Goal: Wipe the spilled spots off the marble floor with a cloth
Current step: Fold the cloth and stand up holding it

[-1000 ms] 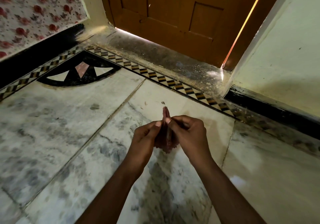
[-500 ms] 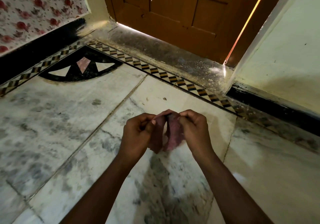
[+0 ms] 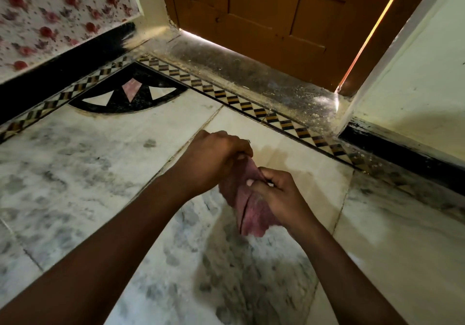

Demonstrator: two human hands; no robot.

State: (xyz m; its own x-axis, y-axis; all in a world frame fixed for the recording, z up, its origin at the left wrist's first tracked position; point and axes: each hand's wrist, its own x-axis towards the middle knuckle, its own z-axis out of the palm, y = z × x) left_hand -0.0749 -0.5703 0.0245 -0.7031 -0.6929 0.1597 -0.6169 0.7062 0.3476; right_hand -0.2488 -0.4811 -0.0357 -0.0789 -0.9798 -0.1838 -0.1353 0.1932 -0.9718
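My left hand (image 3: 214, 158) is pinching the top edge of the reddish cloth (image 3: 249, 214); my right hand (image 3: 276, 196) is gripping its fold, above the marble floor (image 3: 75, 173) near its doorway edge. The cloth's lower part is blurred, possibly folded double.

Both hands hold a pinkish cloth (image 3: 251, 211) above the marble floor (image 3: 88, 173): left hand (image 3: 214, 158) pinching its top, right hand (image 3: 276, 193) gripping lower
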